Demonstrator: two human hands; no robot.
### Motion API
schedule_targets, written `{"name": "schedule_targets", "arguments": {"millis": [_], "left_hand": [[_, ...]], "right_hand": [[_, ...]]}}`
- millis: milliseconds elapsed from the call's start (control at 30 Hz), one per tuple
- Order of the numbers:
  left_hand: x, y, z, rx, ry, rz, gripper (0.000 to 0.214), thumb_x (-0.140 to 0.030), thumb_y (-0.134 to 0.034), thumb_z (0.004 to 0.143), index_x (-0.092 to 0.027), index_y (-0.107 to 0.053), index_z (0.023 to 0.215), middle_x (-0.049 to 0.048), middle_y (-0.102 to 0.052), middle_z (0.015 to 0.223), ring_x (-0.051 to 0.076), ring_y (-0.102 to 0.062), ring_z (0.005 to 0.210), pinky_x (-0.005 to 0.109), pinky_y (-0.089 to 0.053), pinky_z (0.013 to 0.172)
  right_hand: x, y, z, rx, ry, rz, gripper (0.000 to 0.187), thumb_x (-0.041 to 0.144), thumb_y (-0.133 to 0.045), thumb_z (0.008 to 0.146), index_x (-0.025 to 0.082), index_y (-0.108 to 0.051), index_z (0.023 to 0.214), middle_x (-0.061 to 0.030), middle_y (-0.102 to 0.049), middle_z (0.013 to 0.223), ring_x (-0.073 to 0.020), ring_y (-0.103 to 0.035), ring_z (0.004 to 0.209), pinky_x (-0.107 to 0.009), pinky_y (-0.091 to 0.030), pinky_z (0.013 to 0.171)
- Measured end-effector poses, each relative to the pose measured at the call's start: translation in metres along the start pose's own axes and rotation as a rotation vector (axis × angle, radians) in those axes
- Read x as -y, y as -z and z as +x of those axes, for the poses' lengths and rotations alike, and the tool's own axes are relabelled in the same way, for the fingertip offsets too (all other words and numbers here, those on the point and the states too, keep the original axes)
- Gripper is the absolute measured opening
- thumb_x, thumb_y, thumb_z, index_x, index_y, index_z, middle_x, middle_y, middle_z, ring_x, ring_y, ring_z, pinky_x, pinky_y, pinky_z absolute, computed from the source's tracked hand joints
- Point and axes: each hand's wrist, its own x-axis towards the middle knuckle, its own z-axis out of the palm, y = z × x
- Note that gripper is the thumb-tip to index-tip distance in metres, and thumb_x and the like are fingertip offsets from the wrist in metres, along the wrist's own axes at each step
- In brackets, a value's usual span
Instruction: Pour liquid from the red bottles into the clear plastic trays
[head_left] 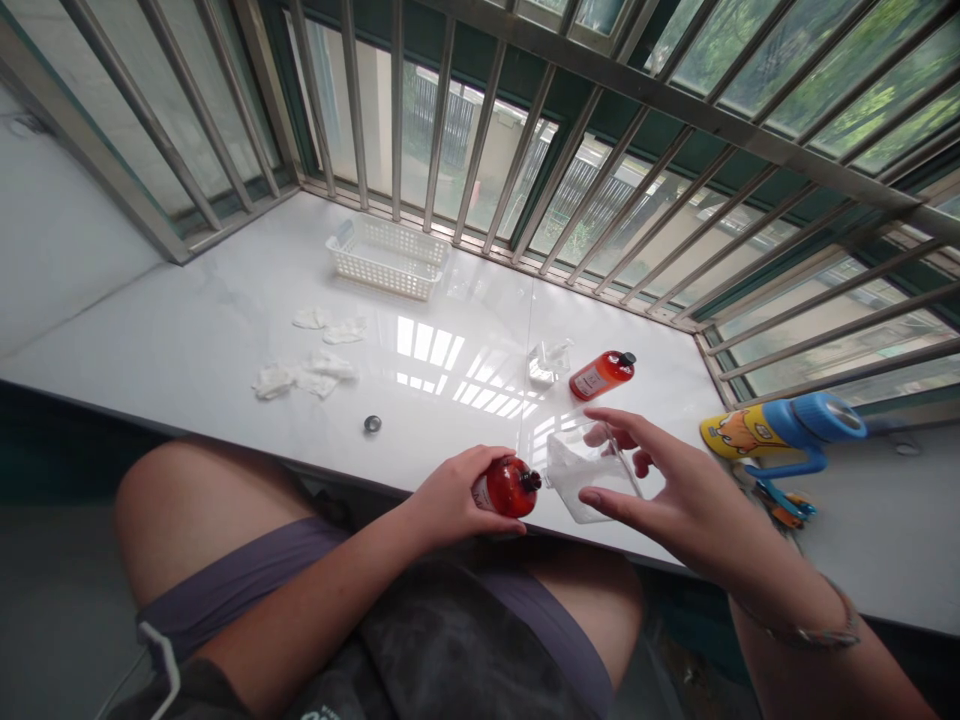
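My left hand (457,495) is wrapped round a red bottle (512,487), whose dark neck is uncapped and points right. Thumb and fingers of my right hand (637,475) grip a clear square bottle (583,478), tipped on its side so its narrow mouth faces the red bottle's neck. The two mouths are very close; I cannot tell whether they touch. A small dark round cap (372,425) lies on the counter left of my left hand. Beyond my right hand, a second red bottle (602,375) with a black cap lies tilted next to a small clear container (549,362).
A white perforated basket (388,260) stands by the window bars. Crumpled white tissues (306,375) lie on the white counter (225,320) at left. At right are a yellow and blue drink bottle (780,428) and a small blue and orange item (784,505).
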Motion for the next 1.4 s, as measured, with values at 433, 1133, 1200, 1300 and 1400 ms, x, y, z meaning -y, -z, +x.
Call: {"name": "schedule_targets", "arguments": {"millis": [433, 1133, 1200, 1300, 1400], "left_hand": [[0.002, 0.005, -0.005, -0.032, 0.054, -0.068, 0.090, -0.050, -0.105, 0.064, -0.028, -0.065, 0.142, 0.0106, -0.073, 0.143, 0.035, -0.070, 0.132, 0.049, -0.052, 0.119], [0.018, 0.002, 0.051, -0.324, 0.160, -0.068, 0.090, -0.044, -0.102, 0.073, -0.030, -0.051, 0.147, 0.0142, -0.061, 0.156, 0.035, -0.063, 0.143, 0.056, -0.050, 0.123], [0.015, 0.007, 0.047, -0.304, 0.166, 0.069, 0.105, -0.048, -0.104, 0.069, -0.030, -0.046, 0.153, 0.0162, -0.055, 0.163, 0.039, -0.057, 0.150, 0.059, -0.047, 0.125], [0.012, 0.024, 0.029, -0.305, 0.053, 0.413, 0.109, -0.050, -0.102, 0.071, -0.031, -0.042, 0.160, 0.0170, -0.048, 0.170, 0.042, -0.044, 0.160, 0.063, -0.042, 0.129], [0.018, 0.054, 0.003, -0.382, -0.098, 0.783, 0.073, -0.050, -0.088, 0.089, -0.027, -0.055, 0.150, 0.0183, -0.048, 0.169, 0.043, -0.040, 0.161, 0.066, -0.037, 0.130]], "right_hand": [[-0.067, -0.086, -0.012, -0.028, -0.223, 0.845, 0.078, 0.067, -0.083, 0.086, 0.027, -0.059, 0.149, -0.0136, -0.075, 0.130, -0.0352, -0.073, 0.120, -0.047, -0.063, 0.099], [-0.145, -0.170, -0.027, -0.361, -0.441, 0.474, 0.081, 0.068, -0.084, 0.078, 0.029, -0.054, 0.142, -0.0134, -0.064, 0.150, -0.0393, -0.066, 0.134, -0.055, -0.056, 0.112], [-0.155, -0.172, -0.024, -0.389, -0.457, 0.443, 0.085, 0.070, -0.083, 0.076, 0.028, -0.053, 0.143, -0.0142, -0.065, 0.150, -0.0400, -0.065, 0.137, -0.055, -0.055, 0.113], [-0.169, -0.171, -0.017, -0.435, -0.448, 0.342, 0.087, 0.073, -0.079, 0.078, 0.024, -0.054, 0.146, -0.0163, -0.065, 0.149, -0.0411, -0.062, 0.140, -0.058, -0.051, 0.118], [-0.177, -0.168, -0.015, -0.491, -0.396, 0.240, 0.091, 0.075, -0.076, 0.082, 0.020, -0.054, 0.151, -0.0202, -0.061, 0.154, -0.0437, -0.055, 0.147, -0.062, -0.044, 0.125]]}}
